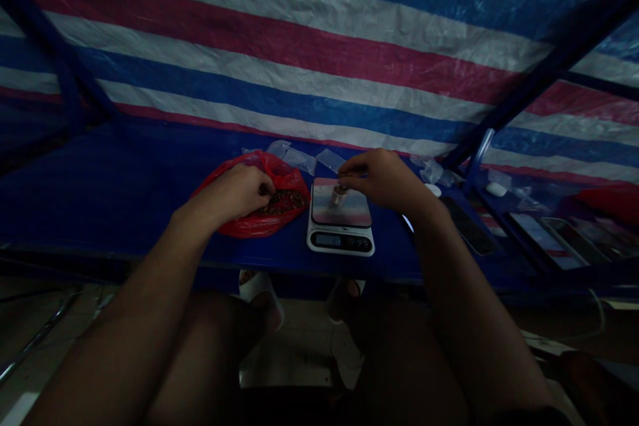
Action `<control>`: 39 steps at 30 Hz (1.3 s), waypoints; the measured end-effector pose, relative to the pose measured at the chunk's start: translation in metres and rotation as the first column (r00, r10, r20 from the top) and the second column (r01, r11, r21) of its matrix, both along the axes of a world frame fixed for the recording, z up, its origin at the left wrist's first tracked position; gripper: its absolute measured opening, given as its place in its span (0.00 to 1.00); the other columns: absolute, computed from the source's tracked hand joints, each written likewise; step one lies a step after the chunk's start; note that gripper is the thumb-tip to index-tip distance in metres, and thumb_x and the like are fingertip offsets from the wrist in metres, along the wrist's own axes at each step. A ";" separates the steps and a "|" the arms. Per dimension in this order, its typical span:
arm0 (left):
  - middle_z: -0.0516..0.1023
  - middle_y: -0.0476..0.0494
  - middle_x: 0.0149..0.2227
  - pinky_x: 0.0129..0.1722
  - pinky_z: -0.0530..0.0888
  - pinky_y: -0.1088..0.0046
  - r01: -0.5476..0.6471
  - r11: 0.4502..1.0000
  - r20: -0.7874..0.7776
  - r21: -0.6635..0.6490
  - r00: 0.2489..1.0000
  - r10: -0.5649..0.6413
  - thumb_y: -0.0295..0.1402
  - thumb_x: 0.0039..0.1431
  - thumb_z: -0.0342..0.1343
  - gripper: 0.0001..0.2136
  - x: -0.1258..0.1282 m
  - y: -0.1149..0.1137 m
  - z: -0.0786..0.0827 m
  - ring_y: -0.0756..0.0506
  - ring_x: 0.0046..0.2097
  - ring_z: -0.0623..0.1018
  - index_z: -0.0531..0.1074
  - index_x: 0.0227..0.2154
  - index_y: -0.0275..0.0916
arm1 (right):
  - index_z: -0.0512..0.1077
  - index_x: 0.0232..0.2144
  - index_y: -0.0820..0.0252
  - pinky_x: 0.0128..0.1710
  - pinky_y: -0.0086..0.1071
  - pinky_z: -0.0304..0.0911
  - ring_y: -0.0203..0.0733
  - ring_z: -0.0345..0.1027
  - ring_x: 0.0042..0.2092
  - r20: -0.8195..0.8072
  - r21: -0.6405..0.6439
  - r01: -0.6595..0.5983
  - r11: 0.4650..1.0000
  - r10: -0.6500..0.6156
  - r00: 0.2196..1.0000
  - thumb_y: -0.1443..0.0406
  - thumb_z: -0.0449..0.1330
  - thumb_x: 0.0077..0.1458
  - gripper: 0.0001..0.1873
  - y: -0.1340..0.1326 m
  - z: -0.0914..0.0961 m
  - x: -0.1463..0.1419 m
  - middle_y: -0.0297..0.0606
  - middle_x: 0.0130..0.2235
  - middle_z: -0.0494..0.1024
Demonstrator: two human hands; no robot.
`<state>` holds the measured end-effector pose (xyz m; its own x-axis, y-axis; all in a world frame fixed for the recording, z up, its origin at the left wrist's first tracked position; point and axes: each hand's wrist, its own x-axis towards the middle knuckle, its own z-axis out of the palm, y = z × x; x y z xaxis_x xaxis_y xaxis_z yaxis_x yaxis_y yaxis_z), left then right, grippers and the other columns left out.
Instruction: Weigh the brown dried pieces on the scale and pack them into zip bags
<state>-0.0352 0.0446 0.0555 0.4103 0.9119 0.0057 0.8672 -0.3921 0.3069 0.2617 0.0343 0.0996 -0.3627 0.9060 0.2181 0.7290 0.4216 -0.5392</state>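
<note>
Several dark brown pieces (285,202) sat pinched in the narrowly closed left hand (232,194) inside a red plastic bag (249,225); the right hand (379,177) held a small silvery cup (340,192) in its fingers, just above a kitchen scale (340,240) between the hands.

small metal cup (340,194) on digital scale (340,239), dark granules (284,202) in red plastic bag (259,219)

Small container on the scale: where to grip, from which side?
Pinch the small container around its round wall, coming from above and the right, where the right hand is. It stands upright and narrow on the scale, so fingertips should fit around it; the dim light hides any rim detail.
</note>
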 end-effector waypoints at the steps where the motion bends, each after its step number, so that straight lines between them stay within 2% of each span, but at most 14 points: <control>1: 0.90 0.48 0.41 0.48 0.77 0.68 0.006 1.000 0.007 0.000 1.000 -0.006 0.29 0.57 0.58 0.15 0.000 0.000 0.000 0.41 0.43 0.86 0.88 0.40 0.48 | 0.86 0.31 0.59 0.39 0.34 0.71 0.44 0.81 0.35 0.020 0.002 -0.003 1.000 0.003 1.000 0.74 0.66 0.56 0.09 -0.001 -0.001 0.001 0.40 0.34 0.88; 6: 0.90 0.49 0.40 0.45 0.76 0.69 0.014 1.000 -0.011 -0.010 1.000 -0.014 0.27 0.56 0.58 0.14 0.002 0.000 0.001 0.43 0.41 0.86 0.88 0.39 0.47 | 0.87 0.35 0.58 0.41 0.35 0.71 0.46 0.81 0.38 0.158 -0.003 -0.016 1.000 0.016 0.987 0.71 0.67 0.59 0.08 0.000 -0.002 0.004 0.41 0.36 0.89; 10: 0.90 0.48 0.42 0.47 0.76 0.69 0.025 1.000 -0.024 -0.011 0.999 -0.026 0.28 0.57 0.58 0.16 0.002 0.002 -0.001 0.43 0.42 0.86 0.89 0.41 0.46 | 0.88 0.37 0.58 0.45 0.34 0.71 0.47 0.82 0.41 0.232 -0.017 -0.049 0.999 0.052 0.971 0.70 0.66 0.61 0.09 0.002 -0.002 0.004 0.42 0.40 0.89; 16: 0.90 0.46 0.41 0.47 0.77 0.67 0.021 1.000 0.007 -0.017 1.000 -0.021 0.27 0.57 0.59 0.16 0.002 0.001 -0.001 0.41 0.41 0.86 0.89 0.42 0.44 | 0.88 0.38 0.58 0.45 0.34 0.71 0.47 0.82 0.43 0.266 -0.006 -0.070 0.997 0.070 0.962 0.70 0.66 0.61 0.09 0.003 -0.005 0.001 0.42 0.41 0.89; 23: 0.90 0.48 0.42 0.43 0.76 0.70 0.062 0.997 0.032 0.034 0.997 -0.063 0.29 0.58 0.58 0.14 0.010 -0.003 0.006 0.43 0.41 0.86 0.88 0.41 0.44 | 0.88 0.39 0.59 0.44 0.34 0.69 0.47 0.83 0.43 0.252 0.029 -0.060 0.998 0.050 0.967 0.70 0.66 0.61 0.09 0.002 -0.006 0.000 0.42 0.41 0.89; 31: 0.90 0.48 0.41 0.41 0.77 0.71 0.096 0.992 0.216 0.078 0.970 -0.111 0.32 0.59 0.59 0.13 0.017 -0.005 0.004 0.43 0.41 0.86 0.88 0.41 0.44 | 0.87 0.37 0.57 0.44 0.36 0.70 0.47 0.81 0.42 0.210 0.084 -0.038 0.996 0.020 0.978 0.72 0.66 0.59 0.09 0.001 -0.006 -0.004 0.41 0.40 0.88; 35: 0.90 0.48 0.39 0.39 0.78 0.70 0.109 0.990 0.375 0.086 0.917 -0.134 0.32 0.60 0.60 0.12 0.028 -0.008 0.003 0.44 0.38 0.86 0.88 0.41 0.43 | 0.87 0.37 0.57 0.44 0.34 0.70 0.45 0.82 0.42 0.159 0.094 -0.063 0.994 0.048 0.986 0.74 0.62 0.59 0.14 -0.001 -0.003 -0.003 0.39 0.39 0.89; 39: 0.89 0.47 0.40 0.41 0.79 0.70 0.100 0.989 0.523 0.114 0.840 -0.145 0.32 0.62 0.61 0.10 0.049 -0.009 0.002 0.44 0.39 0.86 0.87 0.42 0.42 | 0.87 0.38 0.57 0.45 0.32 0.70 0.43 0.82 0.42 0.116 0.108 -0.070 0.992 0.057 0.992 0.75 0.59 0.59 0.17 -0.001 -0.003 0.000 0.39 0.40 0.89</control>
<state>0.0136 0.0356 0.0579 0.4325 0.8418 0.3230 0.5258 -0.5265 0.6681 0.2613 0.0333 0.0971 -0.4467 0.8526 0.2713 0.7522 0.5220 -0.4021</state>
